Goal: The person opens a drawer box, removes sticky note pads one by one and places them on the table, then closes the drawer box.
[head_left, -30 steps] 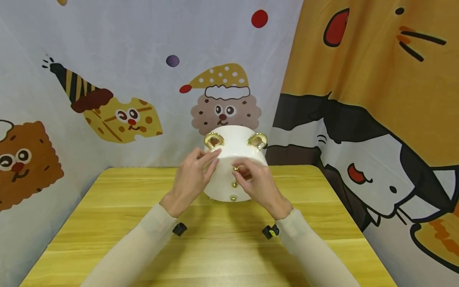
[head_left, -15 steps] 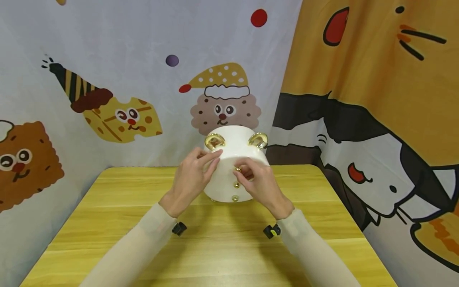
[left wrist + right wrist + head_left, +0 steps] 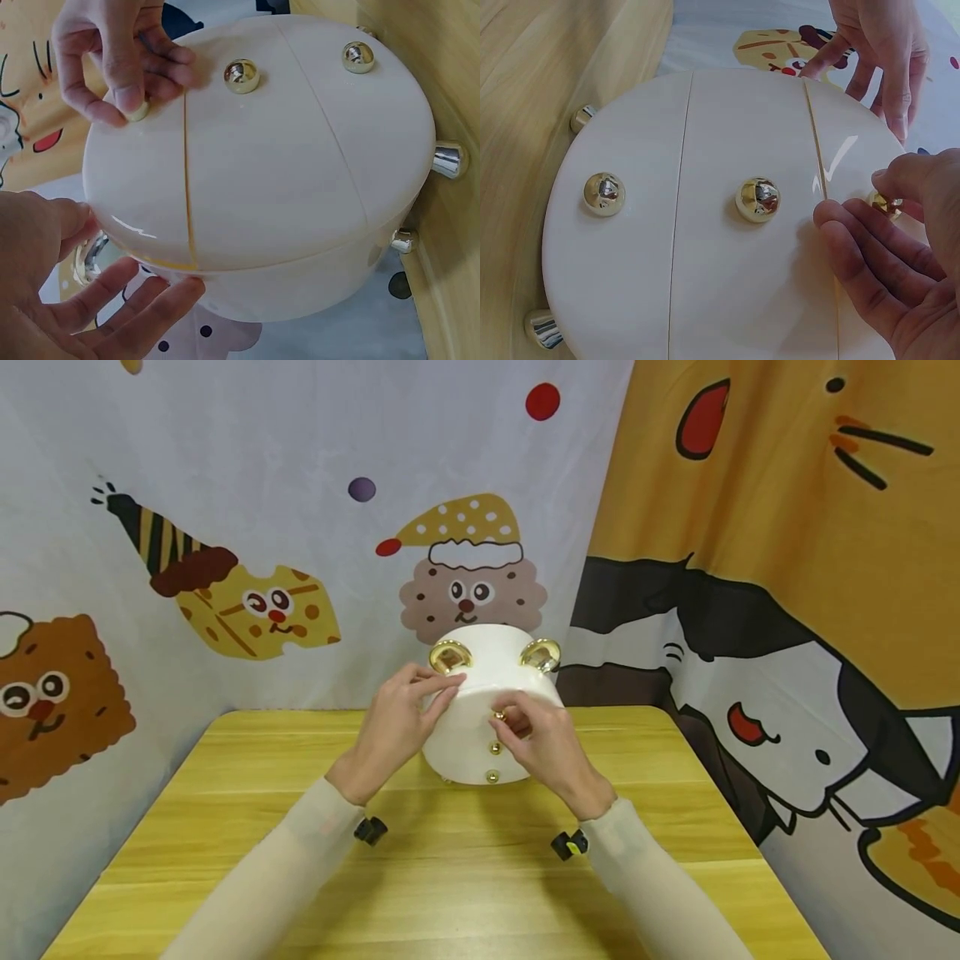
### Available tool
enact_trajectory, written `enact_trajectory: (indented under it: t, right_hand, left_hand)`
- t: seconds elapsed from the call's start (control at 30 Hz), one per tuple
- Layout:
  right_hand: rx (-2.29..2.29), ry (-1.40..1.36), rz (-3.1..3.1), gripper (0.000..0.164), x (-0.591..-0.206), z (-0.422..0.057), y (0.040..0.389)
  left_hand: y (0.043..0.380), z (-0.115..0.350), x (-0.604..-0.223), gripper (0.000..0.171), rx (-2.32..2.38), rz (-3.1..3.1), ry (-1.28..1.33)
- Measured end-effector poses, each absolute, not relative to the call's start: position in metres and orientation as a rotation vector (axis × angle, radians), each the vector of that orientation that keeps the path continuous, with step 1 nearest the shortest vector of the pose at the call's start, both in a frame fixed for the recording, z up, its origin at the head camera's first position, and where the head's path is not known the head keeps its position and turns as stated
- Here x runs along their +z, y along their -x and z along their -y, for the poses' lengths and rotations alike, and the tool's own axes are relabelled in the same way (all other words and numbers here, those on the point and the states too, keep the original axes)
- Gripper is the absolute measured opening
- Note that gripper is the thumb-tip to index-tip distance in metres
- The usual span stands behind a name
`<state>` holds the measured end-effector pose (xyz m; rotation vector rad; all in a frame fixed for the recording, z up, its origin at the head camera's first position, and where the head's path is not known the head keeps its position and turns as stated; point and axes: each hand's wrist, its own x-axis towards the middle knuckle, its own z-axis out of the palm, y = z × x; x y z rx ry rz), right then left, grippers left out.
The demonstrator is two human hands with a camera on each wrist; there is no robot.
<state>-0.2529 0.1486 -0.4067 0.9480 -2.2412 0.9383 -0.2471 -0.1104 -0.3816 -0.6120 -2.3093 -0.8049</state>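
A white rounded jewelry box [image 3: 491, 652] stands on the table, its front split by two seams into three drawers. Each drawer has a round gold knob; the middle knob [image 3: 758, 199] and bottom knob [image 3: 604, 194] are uncovered. My right hand [image 3: 543, 739] pinches the top knob [image 3: 885, 204] between thumb and index finger, the other fingers loosely bent near the front. My left hand [image 3: 393, 714] touches the box's upper left edge with extended fingers and thumb. In the left wrist view, the seam under the top drawer [image 3: 139, 180] looks wider and yellower than the lower seam.
Two gold ear-shaped loops [image 3: 540, 655] rise from the box top, and small gold feet [image 3: 544, 328] support it. Beneath lies a yellow wood-grain table [image 3: 480, 877]. A cartoon-printed curtain [image 3: 270, 427] hangs close behind and along the sides.
The box and right hand have shifted very slightly right since the first frame. My left wrist has dropped a little outward, its fingertips staying at the box edge. The right-hand pinch persists.
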Motion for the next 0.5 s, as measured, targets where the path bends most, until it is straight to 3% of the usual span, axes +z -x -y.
enact_trajectory:
  t: [0.5]
  right_hand:
    - [0.92, -0.96, 2.232, 0.017, -0.407, -0.15, 0.249]
  left_hand:
    - [0.249, 0.111, -0.371, 0.023, -0.7, 2.333, 0.657]
